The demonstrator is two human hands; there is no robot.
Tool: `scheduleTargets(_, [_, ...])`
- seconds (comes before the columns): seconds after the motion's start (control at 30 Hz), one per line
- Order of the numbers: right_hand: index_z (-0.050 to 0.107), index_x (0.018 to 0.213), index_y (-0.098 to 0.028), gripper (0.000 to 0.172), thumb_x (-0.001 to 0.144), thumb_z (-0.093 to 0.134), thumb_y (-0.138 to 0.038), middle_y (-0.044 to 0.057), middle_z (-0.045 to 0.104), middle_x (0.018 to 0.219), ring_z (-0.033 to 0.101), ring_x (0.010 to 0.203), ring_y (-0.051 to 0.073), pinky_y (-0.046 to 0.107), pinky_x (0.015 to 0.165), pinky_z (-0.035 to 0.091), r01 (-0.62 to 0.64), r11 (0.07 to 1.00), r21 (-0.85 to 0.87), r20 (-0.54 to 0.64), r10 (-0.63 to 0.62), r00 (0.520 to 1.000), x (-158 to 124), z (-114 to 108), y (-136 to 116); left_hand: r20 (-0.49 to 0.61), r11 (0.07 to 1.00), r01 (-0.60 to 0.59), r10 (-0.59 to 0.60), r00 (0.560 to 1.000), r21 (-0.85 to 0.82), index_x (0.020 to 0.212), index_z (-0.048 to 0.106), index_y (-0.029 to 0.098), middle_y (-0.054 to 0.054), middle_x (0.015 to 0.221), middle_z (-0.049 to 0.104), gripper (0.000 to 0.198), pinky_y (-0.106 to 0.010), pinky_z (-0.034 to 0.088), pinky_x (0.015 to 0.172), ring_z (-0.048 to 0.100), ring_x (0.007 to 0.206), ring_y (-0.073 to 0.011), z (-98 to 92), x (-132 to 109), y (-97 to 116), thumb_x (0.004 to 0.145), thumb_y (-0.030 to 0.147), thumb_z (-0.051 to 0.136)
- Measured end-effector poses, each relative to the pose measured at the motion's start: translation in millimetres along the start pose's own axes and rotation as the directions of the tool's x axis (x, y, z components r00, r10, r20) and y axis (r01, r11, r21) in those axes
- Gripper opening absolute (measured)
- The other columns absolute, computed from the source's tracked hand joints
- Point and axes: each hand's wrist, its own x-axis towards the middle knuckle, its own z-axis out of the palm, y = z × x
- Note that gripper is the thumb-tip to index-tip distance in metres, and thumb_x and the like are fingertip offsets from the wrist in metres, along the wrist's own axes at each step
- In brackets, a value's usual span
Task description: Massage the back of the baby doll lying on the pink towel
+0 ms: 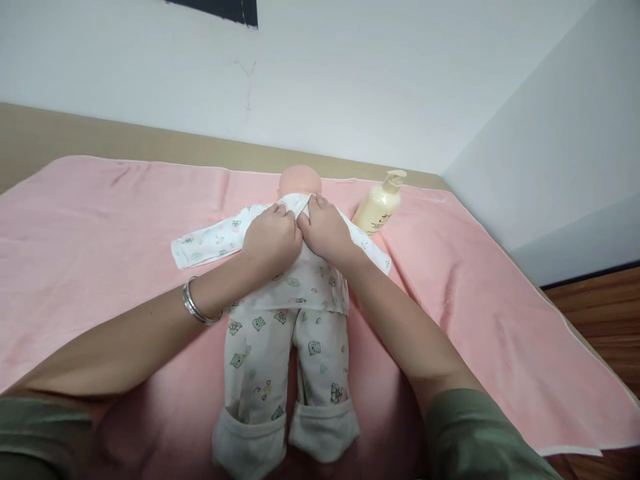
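We are bent over a doll (pixel 301 179) that lies on a pink blanket (pixel 125 213), its bald head toward the wall (pixel 350 87) and its legs toward us. It wears a white long-sleeved top (pixel 300 283) and matching trousers (pixel 260 360), both printed with small animal figures, the trousers ending in pale, wide cuffs (pixel 325 430). Our two hands meet at the upper front of the top, just below the head. Our left hand (pixel 273 237), with silver bangles (pixel 195 303) at the wrist, has its fingers curled in and appears to pinch the cloth at the neckline; our right hand (pixel 325 227), just beside and touching it, seems to nip a raised edge of the same neckline between thumb and fingers. The fingertips are mostly hidden, so we cannot tell whether a snap or tie lies between them. We judge the step in hand to be working the collar edges together; the next move calls for a firm pinch with both hands and the two edges kept lined up. The top's sleeves spread out to either side, lying on the blanket. A cream pump bottle (pixel 379 208) leans near the sleeve on our right, apart from our hands.
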Motion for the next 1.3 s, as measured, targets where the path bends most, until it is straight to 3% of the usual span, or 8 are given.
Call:
scheduleTargets(0.1, [0.047,0.145,0.005,0.052,0.105,0.034,-0.025,0.027,0.057,0.148,0.051,0.141,0.035,0.047,0.122,0.038,-0.004,0.997,-0.073,-0.016,0.003,1.0,-8.4,-2.2,-11.9,0.039,0.996,0.067,-0.065,0.997,-0.055,0.096,0.069,0.013,-0.02,0.112,0.07,0.036,-0.047,0.052,0.1,0.064,0.112,-0.0335,-3.3,4.0,-1.3,0.091,0.016,0.034])
scheduleTargets(0.3, [0.062,0.128,-0.001,0.042,0.099,0.032,-0.009,0.026,0.066,0.128,0.06,0.127,0.034,0.046,0.113,0.046,0.128,0.969,-0.213,0.021,-0.126,0.992,-31.2,-5.3,-38.7,0.091,0.956,0.202,-0.187,0.978,-0.214,0.105,0.069,0.018,-0.014,0.115,0.073,0.04,-0.044,0.053,0.094,0.066,0.103,-0.0296,-1.1,21.2,-21.1,0.096,0.028,0.031])
scheduleTargets(0.4, [0.064,0.128,-0.004,0.044,0.099,0.032,-0.01,0.023,0.066,0.132,0.058,0.133,0.031,0.043,0.119,0.042,0.155,0.978,-0.142,-0.016,-0.159,0.987,-25.8,-0.4,-30.7,0.051,0.957,0.16,-0.152,0.987,-0.242,0.11,0.067,0.017,-0.014,0.119,0.072,0.043,-0.044,0.052,0.097,0.065,0.106,-0.0289,3.5,21.6,-23.4,0.097,0.028,0.028])
scheduleTargets(0.53, [0.055,0.14,-0.001,0.049,0.101,0.036,-0.023,0.022,0.058,0.148,0.05,0.143,0.031,0.044,0.124,0.038,0.079,0.997,0.025,-0.08,-0.077,0.994,-7.1,7.6,-7.7,-0.019,0.992,0.067,-0.069,0.997,-0.106,0.111,0.067,0.01,-0.02,0.118,0.07,0.043,-0.048,0.048,0.106,0.063,0.114,-0.0325,10.6,12.8,-15.2,0.095,0.021,0.028])
scheduleTargets(0.67, [0.056,0.139,-0.002,0.05,0.1,0.037,-0.027,0.022,0.059,0.147,0.052,0.141,0.032,0.047,0.122,0.039,0.04,0.995,0.093,-0.061,-0.034,0.998,1.4,9.3,3.0,-0.102,0.999,-0.03,0.028,0.994,-0.026,0.113,0.068,0.008,-0.021,0.119,0.069,0.043,-0.048,0.046,0.111,0.06,0.12,-0.033,17.8,4.4,-7.5,0.094,0.017,0.03])
scheduleTargets(1.0, [0.055,0.138,-0.002,0.049,0.1,0.035,-0.026,0.024,0.057,0.149,0.05,0.141,0.034,0.05,0.122,0.038,0.029,0.997,0.076,-0.081,-0.023,0.996,-1.9,10.6,-1.0,-0.033,0.963,0.07,-0.081,0.996,-0.262,0.109,0.065,0.016,-0.015,0.117,0.069,0.035,-0.047,0.047,0.11,0.061,0.114,-0.0298,10.0,10.3,-13.6,0.088,0.022,0.038])
scheduleTargets(1.2, [0.059,0.136,-0.009,0.047,0.097,0.038,-0.025,0.018,0.058,0.149,0.049,0.143,0.031,0.051,0.124,0.038,0.022,0.981,0.193,-0.115,0.0,0.993,-3.9,6.4,-3.4,-0.132,0.914,0.077,-0.141,0.981,-0.399,0.134,0.061,0.014,-0.013,0.134,0.067,0.052,-0.047,0.042,0.12,0.057,0.13,-0.0284,28.3,11.7,-22.6,0.088,0.028,0.039])
scheduleTargets(1.3, [0.061,0.135,-0.013,0.049,0.093,0.037,-0.016,0.013,0.055,0.156,0.042,0.152,0.027,0.053,0.13,0.028,0.094,0.971,0.22,-0.185,-0.053,0.981,-7.5,-1.9,-6.7,-0.172,0.895,0.06,-0.151,0.973,-0.443,0.136,0.061,0.012,-0.014,0.142,0.063,0.054,-0.046,0.037,0.126,0.054,0.136,-0.0271,33.3,9.9,-24.1,0.089,0.029,0.039])
